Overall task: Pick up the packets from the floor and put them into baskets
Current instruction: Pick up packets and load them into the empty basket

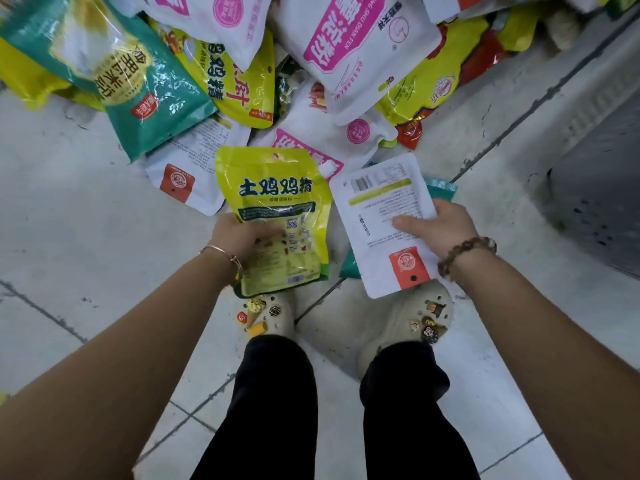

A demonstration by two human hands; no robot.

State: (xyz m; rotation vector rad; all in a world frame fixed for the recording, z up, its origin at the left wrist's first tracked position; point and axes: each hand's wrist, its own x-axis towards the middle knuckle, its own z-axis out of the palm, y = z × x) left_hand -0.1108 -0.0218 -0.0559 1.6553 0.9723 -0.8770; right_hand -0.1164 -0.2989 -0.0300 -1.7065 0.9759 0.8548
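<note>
The left hand [239, 237] grips a yellow packet [277, 202] by its lower left edge, fingers curled onto its printed face. The right hand [443, 226] pinches a white packet [381, 202] with the thumb flat on the label side and the fingers hidden behind, and a teal packet [441, 188] peeks out just beneath it. Both are held above the tiled floor [69, 202]. More packets lie in a heap [346, 46] ahead, white, yellow and teal. A grey basket [595, 202] stands to the right.
</note>
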